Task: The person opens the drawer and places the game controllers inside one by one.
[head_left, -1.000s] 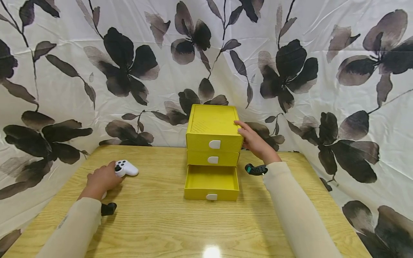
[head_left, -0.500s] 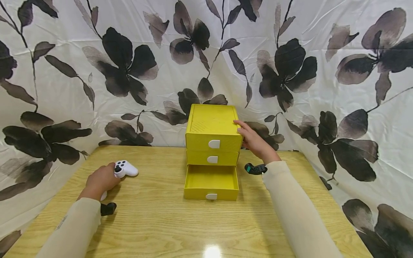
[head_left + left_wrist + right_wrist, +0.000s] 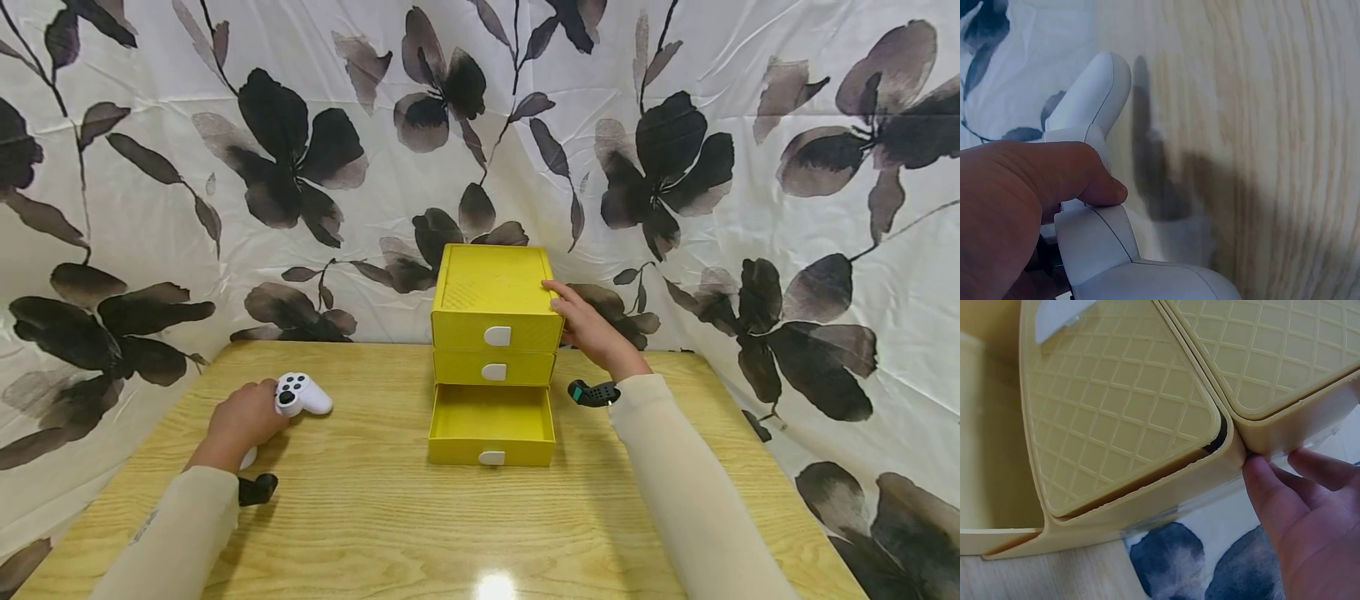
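My left hand grips a white game controller at the left of the table. In the left wrist view, the thumb curls over the middle of the controller, whose shadow falls on the wood apart from it. A yellow drawer unit stands at the back centre. Its bottom drawer is pulled out and nothing shows inside, while the two drawers above are shut. My right hand rests on the unit's upper right side. In the right wrist view, its fingertips touch the side wall near the seam between two tiers.
A wooden table extends in front of the drawer unit and to both sides. Behind it hangs a white cloth with dark flowers. White tabs serve as pulls on the drawer fronts.
My left hand has shifted a little to the right with the controller. The right hand and the drawer unit stay where they were.
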`<state>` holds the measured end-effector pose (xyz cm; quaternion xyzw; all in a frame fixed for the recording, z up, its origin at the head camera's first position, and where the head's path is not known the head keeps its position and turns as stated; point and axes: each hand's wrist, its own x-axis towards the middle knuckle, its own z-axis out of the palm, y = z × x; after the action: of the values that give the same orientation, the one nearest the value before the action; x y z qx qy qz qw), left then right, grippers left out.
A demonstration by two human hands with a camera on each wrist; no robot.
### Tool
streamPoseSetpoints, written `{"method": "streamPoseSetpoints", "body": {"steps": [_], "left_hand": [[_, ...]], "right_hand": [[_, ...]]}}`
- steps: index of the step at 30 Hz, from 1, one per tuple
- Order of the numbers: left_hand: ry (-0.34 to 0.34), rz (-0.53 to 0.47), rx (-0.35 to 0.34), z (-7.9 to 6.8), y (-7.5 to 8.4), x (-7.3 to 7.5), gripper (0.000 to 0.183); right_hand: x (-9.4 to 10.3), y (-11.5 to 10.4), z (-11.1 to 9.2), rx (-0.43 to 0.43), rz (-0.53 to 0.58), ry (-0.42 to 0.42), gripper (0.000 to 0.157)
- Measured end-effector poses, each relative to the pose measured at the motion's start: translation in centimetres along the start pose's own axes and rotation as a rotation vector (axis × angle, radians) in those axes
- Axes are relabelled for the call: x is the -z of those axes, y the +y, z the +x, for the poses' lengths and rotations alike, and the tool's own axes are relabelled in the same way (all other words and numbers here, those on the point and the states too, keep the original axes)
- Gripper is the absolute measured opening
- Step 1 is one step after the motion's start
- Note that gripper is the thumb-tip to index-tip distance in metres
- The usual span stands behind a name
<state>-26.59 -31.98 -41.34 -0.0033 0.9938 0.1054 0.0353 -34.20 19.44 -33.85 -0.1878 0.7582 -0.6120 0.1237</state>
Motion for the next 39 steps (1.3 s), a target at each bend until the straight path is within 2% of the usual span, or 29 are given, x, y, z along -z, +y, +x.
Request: {"method": "streamPoseSetpoints", "body": {"steps": [9,13,17,22,28,39], "left_hand": [[0.060,0.002,-0.061,-0.3,1.4,0.2,0.066],[0.056,-0.001,-0.068,-0.6,2.0,0.4,0.068],[0.061,0.008,-0.083,-0.9,3.0,0.7,0.064],[0.099,0.019,-0.127,-1.3,4.3,1.2,0.060],[0.111,0.035,-0.164,-1.9,5.9,2.0,0.062],[0.133,0.059,-0.241,-2.7,8.6,3.1,0.061]], "right_hand": [[0.0,0.1,0.0,-0.010,-0.030,0.012,0.055],[0.0,0.1,0.1,-0.014,-0.038,0.015,0.054],[0.0,0.1,0.0,-0.003,-0.035,0.010,0.055],[0.0,0.2,0.1,-0.008,-0.030,0.014,0.054],[0.0,0.2,0.1,-0.020,-0.026,0.006,0.054],[-0.8,-2.1,-1.4,-0.021,-0.020,-0.016,0.054]]}}
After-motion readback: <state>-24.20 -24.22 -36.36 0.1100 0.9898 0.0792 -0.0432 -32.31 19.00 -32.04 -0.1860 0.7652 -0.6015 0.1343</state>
